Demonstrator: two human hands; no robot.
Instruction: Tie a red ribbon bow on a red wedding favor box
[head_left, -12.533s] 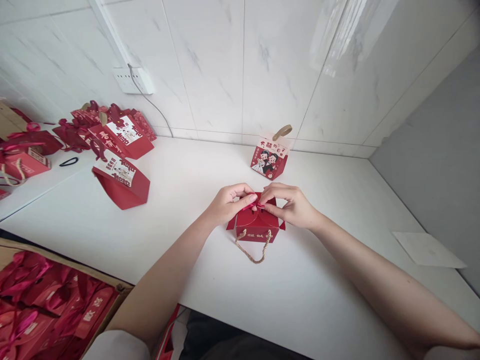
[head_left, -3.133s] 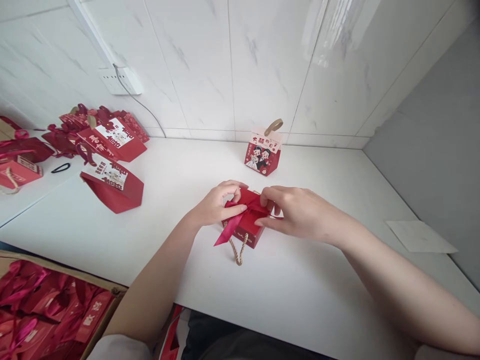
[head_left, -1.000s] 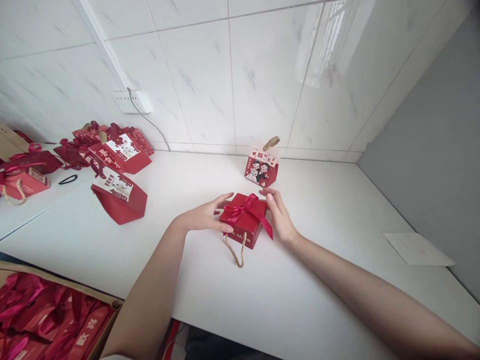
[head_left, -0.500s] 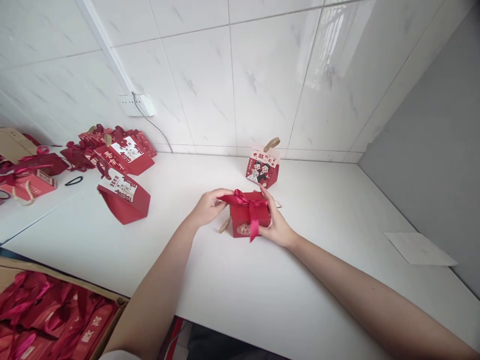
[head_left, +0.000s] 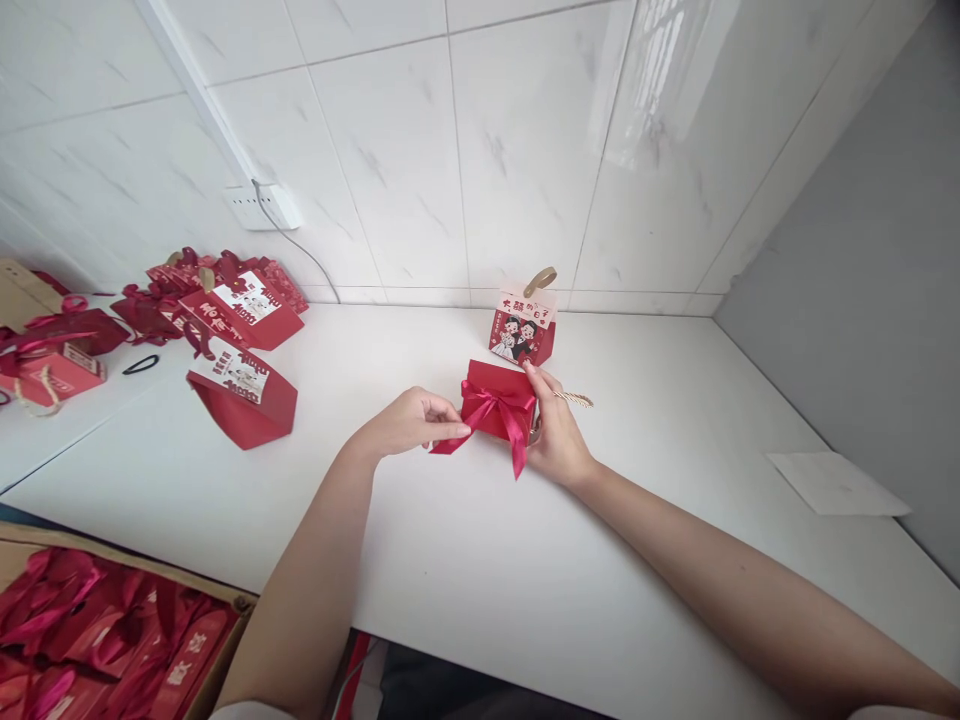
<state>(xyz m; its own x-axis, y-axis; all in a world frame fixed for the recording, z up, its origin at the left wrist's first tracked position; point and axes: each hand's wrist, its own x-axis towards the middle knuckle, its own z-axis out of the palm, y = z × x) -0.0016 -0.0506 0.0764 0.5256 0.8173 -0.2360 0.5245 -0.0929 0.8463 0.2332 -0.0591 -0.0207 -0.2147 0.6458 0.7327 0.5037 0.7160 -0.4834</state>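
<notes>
I see the right hand clasping the red box — bow nearer the left hand, which pinches a ribbon tail.

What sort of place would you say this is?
Probably a small packing workspace: a white table against a tiled wall, with an open carton full of red ribboned boxes.

Couple box: "大囍的日子" across the pale top band — the small vertical line at its left is too small to read
Near tapered box: dark red 囍 shapes on the white label, the heading too small to read
Rear tapered box: similar 囍 shapes on its white label — pale lettering beside them, unclear
Carton box: two pale characters, blurred
Far-left box: lettering too small
</notes>
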